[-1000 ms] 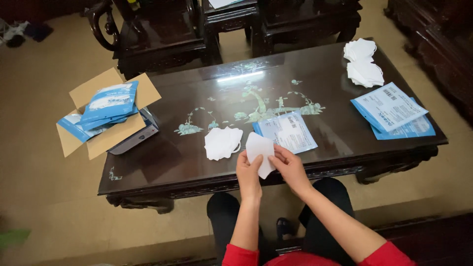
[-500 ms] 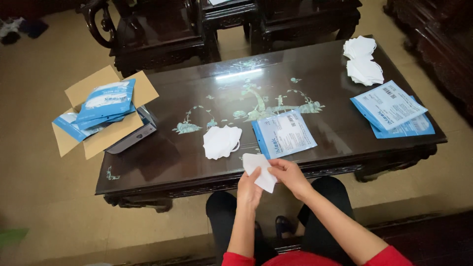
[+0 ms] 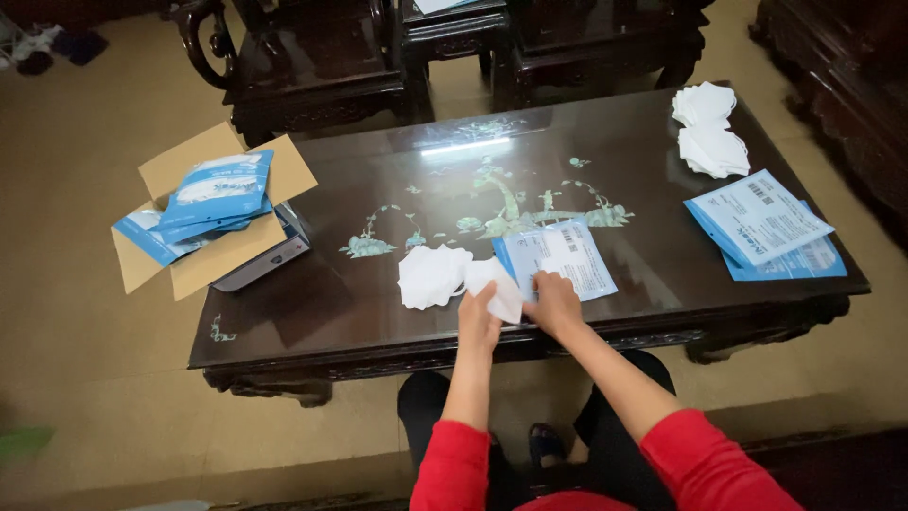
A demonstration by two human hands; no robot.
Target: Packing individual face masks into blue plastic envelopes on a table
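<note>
My left hand (image 3: 479, 320) and my right hand (image 3: 554, 303) together hold a white folded face mask (image 3: 497, 287) just above the near edge of a dark glossy table (image 3: 605, 142). A small pile of white masks (image 3: 431, 276) lies on the table just left of the held one. A blue and white flat packet (image 3: 556, 257) lies right beside my right hand, partly under the mask's far edge.
Two more piles of white masks (image 3: 709, 132) sit at the far right, with two blue packets (image 3: 766, 227) below them. An open cardboard box (image 3: 213, 218) holding blue packets overhangs the table's left end. Dark wooden chairs (image 3: 312, 66) stand beyond the table.
Both hands dipped toward me with the mask, then carried it back up over the table edge, closer to the pile of masks.
</note>
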